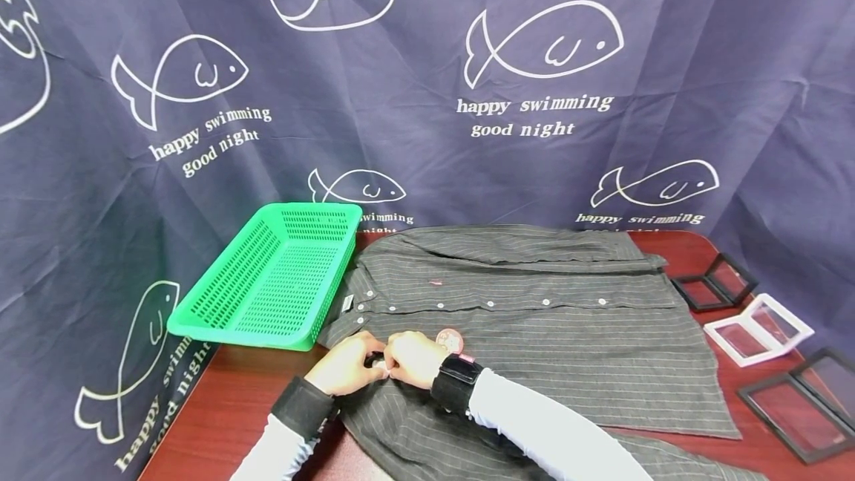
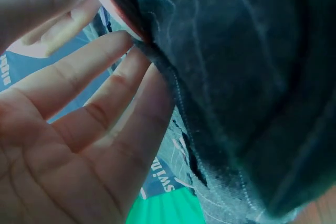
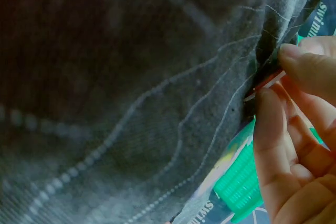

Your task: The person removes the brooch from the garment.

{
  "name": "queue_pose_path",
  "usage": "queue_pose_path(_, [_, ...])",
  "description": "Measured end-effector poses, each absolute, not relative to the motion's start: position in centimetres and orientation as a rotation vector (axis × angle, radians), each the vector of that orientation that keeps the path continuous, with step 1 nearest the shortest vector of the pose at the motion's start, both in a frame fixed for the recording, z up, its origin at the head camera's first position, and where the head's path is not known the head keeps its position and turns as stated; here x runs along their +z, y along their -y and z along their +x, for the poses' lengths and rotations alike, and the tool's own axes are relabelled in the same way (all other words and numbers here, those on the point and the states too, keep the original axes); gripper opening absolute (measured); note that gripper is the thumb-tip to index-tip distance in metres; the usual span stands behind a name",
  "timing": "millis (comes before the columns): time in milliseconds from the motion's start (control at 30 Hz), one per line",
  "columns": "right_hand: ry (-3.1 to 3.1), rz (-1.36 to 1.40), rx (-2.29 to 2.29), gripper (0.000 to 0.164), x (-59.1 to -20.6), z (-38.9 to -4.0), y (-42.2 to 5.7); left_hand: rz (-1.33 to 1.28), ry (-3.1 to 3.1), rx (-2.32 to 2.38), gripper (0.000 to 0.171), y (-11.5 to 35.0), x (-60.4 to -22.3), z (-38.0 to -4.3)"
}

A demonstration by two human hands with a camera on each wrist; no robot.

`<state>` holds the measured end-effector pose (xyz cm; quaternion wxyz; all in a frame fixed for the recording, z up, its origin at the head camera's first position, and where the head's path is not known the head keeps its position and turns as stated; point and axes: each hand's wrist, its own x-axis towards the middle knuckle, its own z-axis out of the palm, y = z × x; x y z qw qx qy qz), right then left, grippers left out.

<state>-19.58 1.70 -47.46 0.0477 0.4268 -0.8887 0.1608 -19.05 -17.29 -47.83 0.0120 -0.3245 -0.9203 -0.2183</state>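
A dark pinstriped button shirt [image 1: 568, 362] lies spread on the table, its collar toward the left. Near the collar my left hand [image 1: 342, 366] and right hand [image 1: 415, 359] meet over a lifted fold of it. Between them shows a small round badge [image 1: 381, 367], seen edge-on as a thin disc [image 2: 116, 14] in the left wrist view. My left fingers [image 2: 128, 93] hold the cloth right beside the badge. Thumb and finger of my right hand pinch the badge [image 3: 269, 84] at the cloth. A second round pink badge [image 1: 450, 341] sits on the shirt front.
A green plastic basket [image 1: 314, 321] stands left of the collar. At the right lie several hinged frames: a small black one [image 1: 701, 292], a white one [image 1: 759, 329] and a larger dark one [image 1: 778, 390]. A fish-print curtain [image 1: 427, 132] hangs behind the red-brown table [image 1: 247, 407].
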Motion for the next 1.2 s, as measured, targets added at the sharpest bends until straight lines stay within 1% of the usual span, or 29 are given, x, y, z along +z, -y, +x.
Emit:
queue_pose_path(400, [2.631,1.350,0.302,0.011,-46.90,-19.24,-1.43,-0.984,2.841,-0.604,0.029,16.84,-48.25,-18.86])
queue_pose_path(667, [2.655,1.319,0.440,0.005,-46.85,-19.44,-1.74,-0.977,2.840,-0.580,0.029,16.82,-48.13,-18.74])
queue_pose_path(767, [2.628,1.328,0.449,0.005,-46.77,-19.48,-1.80,-0.957,2.851,-0.564,0.028,16.74,-48.16,-18.70])
queue_pose_path(967, [2.534,1.378,0.279,0.013,-46.80,-19.12,-1.78,-0.952,2.838,-0.547,0.030,16.60,-48.37,-18.74])
queue_pose_path(1200, [2.423,1.323,-0.013,0.008,-47.34,-18.60,-1.45,-0.932,2.820,-0.534,0.025,16.38,-48.72,-18.84])
